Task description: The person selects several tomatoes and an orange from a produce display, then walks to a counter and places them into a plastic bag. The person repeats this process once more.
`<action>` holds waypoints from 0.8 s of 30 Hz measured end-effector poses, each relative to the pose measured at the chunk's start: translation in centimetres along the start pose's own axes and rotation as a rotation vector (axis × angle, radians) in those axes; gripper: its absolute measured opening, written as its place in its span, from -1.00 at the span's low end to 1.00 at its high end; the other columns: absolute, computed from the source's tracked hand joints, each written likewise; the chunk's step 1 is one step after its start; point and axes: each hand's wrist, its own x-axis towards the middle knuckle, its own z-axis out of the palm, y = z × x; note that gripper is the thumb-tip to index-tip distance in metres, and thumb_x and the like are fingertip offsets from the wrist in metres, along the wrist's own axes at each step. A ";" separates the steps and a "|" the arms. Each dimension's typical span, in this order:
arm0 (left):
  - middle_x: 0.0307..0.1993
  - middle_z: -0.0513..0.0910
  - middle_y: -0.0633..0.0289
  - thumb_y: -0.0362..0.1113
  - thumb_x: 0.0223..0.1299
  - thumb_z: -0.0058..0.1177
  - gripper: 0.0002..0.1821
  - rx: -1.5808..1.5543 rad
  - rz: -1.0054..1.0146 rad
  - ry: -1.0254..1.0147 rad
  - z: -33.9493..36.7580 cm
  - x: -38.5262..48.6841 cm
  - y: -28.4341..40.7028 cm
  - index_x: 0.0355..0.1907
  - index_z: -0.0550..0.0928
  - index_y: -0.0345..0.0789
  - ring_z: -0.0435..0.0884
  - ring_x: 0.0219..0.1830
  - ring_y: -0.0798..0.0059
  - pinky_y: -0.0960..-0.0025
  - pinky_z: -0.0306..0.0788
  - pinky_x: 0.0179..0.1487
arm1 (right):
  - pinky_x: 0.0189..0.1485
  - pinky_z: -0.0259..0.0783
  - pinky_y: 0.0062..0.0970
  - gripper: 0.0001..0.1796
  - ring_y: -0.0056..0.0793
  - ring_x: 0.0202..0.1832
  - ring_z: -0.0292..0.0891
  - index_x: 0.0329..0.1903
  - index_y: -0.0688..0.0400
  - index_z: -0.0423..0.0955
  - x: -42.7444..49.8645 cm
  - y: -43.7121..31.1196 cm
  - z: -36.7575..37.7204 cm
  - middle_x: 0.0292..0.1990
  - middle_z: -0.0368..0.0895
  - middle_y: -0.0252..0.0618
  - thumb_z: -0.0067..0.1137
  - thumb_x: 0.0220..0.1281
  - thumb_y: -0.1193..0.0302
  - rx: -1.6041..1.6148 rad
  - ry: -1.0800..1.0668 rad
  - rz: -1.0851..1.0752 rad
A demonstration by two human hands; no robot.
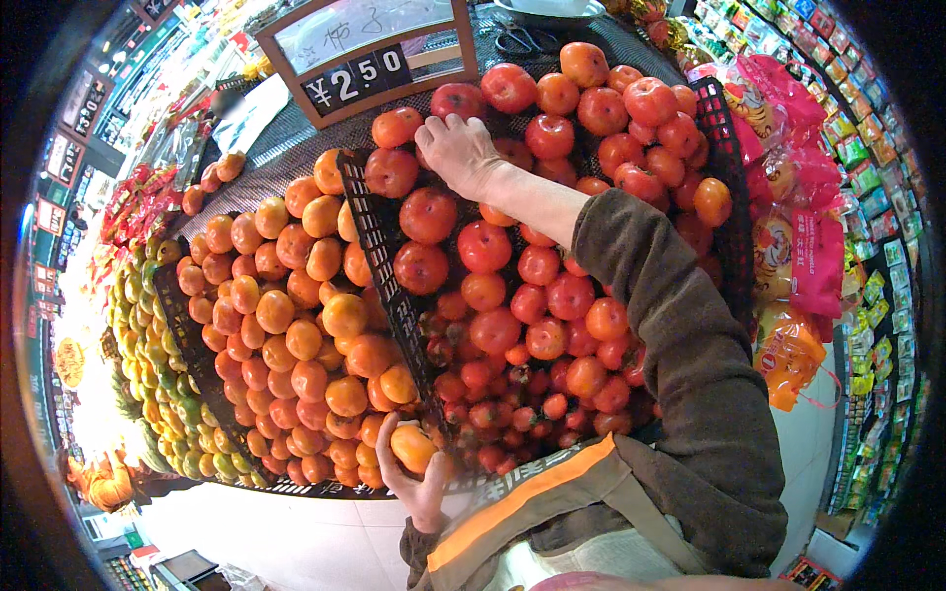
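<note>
My left hand [421,495] is low at the front edge of the display, its fingers and thumb around a yellow-orange persimmon [414,448]. Across the right-hand black plastic crate [380,273] reaches my right arm. At that crate's far left corner, my right hand [460,156] is curled downward among large red persimmons [429,214]. Its palm side is hidden, so whether it grips a fruit cannot be told. Just beyond its knuckles lies a dark red persimmon [458,100]. Left of the crate wall, orange persimmons [295,340] lie heaped.
A wood-framed price sign [369,66] bearing writing stands behind the crate. Scissors [521,38] lie near a white bowl [550,7]. Pink printed bags [794,192] flank the right side. Yellow-green fruit [155,362] is piled far left. Packed shelves [879,244] line the right.
</note>
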 end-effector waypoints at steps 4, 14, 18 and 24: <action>0.12 0.48 0.16 -0.46 -0.08 0.19 -0.20 -0.009 -0.013 0.013 -0.6 -0.4 -0.7 0.37 0.40 -0.39 0.52 0.10 0.38 0.34 0.42 0.26 | -0.06 0.50 -0.13 -0.46 -0.18 0.03 0.55 0.06 0.11 0.45 -1.0 0.9 -2.0 0.00 0.53 -0.19 0.40 -0.04 0.36 0.148 -0.217 -0.057; 0.16 0.56 0.03 -0.36 -0.10 0.40 -0.22 0.118 0.016 -0.027 -1.1 0.8 -1.7 0.30 0.46 -0.38 0.54 0.21 0.27 0.22 0.39 0.31 | 0.40 0.32 -0.06 -0.16 0.01 0.38 0.34 0.45 0.06 0.26 2.1 2.7 -3.0 0.33 0.43 0.00 0.40 0.09 0.25 0.409 0.048 -0.174; 0.20 0.53 0.02 -0.29 0.00 0.42 -0.19 0.151 0.084 -0.070 -1.4 0.8 -1.1 0.36 0.41 -0.34 0.49 0.26 0.23 0.24 0.33 0.35 | 0.46 0.26 -0.05 0.04 0.01 0.45 0.25 0.58 -0.23 0.04 5.5 1.9 -2.2 0.46 0.21 0.02 0.34 0.02 0.46 0.305 -0.395 -0.151; 0.24 0.49 0.06 -0.33 0.07 0.39 -0.21 0.030 0.052 -0.089 -1.9 0.6 -1.3 0.39 0.38 -0.34 0.44 0.29 0.31 0.29 0.28 0.39 | 0.39 0.36 -0.11 -0.03 0.01 0.38 0.35 0.48 -0.15 0.21 7.1 4.0 -1.1 0.37 0.34 -0.12 0.38 -0.09 0.48 0.549 -0.480 -0.040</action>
